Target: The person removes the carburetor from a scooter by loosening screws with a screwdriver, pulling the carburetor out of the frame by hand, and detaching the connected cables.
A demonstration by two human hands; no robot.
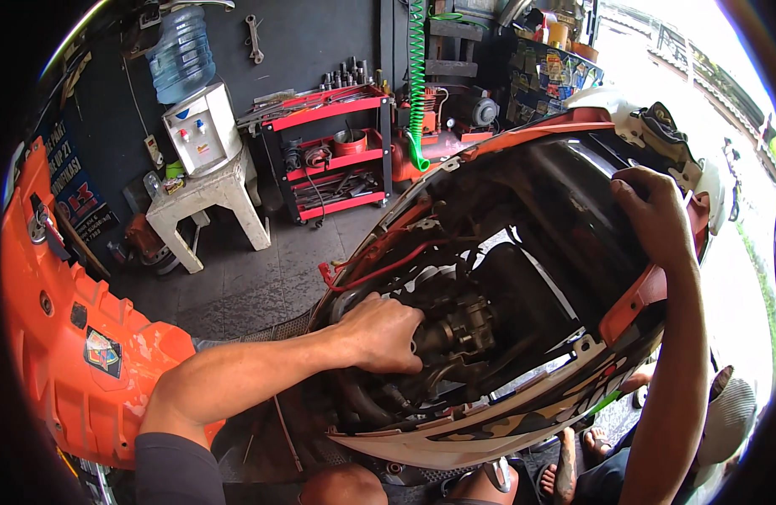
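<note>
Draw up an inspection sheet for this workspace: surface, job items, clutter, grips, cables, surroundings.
Surface: grey tiled floor, darker patches.
Job items: motorbike body opened up, engine parts exposed; black bin behind.
Clutter: thin rod lying left of the engine parts.
Grips: left grip curled at the engine parts, contents hidden; right grip at the black bin's rear end.
Cables: red cable along the opening; green coiled hose hanging.
Surroundings: red tool cart, water dispenser on white stand.

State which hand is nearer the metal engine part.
Left. The left hand is just left of the metal engine part; the right hand is farther off to its right.
</note>
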